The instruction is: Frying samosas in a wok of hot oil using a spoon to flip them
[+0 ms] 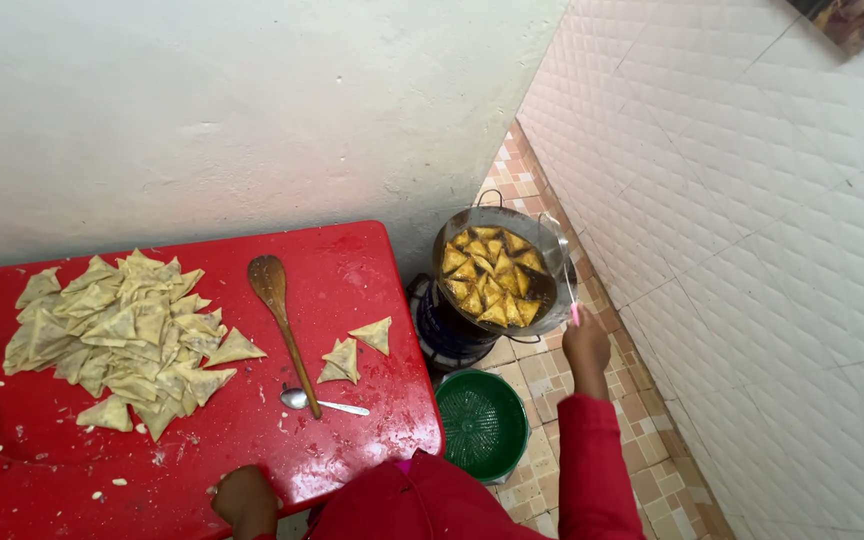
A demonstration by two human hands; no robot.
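My right hand [586, 347] is closed on the pink handle of a wire skimmer [562, 262] that reaches into a dark frying pan [452, 232] on a small stove [444, 325]. Several golden triangular pastries [490, 272] float in the oil. My left hand [245, 497] rests at the near edge of a red table [352, 265], fingers curled, holding nothing I can see. A heap of raw folded triangles [124, 335] lies on the table's left. Three loose ones [354, 352] lie nearer the pan.
A wooden spoon [280, 310] and a small metal spoon [314, 402] lie mid-table. A green plastic strainer basket [483, 420] sits on the tiled floor below the stove. A plastered wall stands behind and a white tiled wall to the right.
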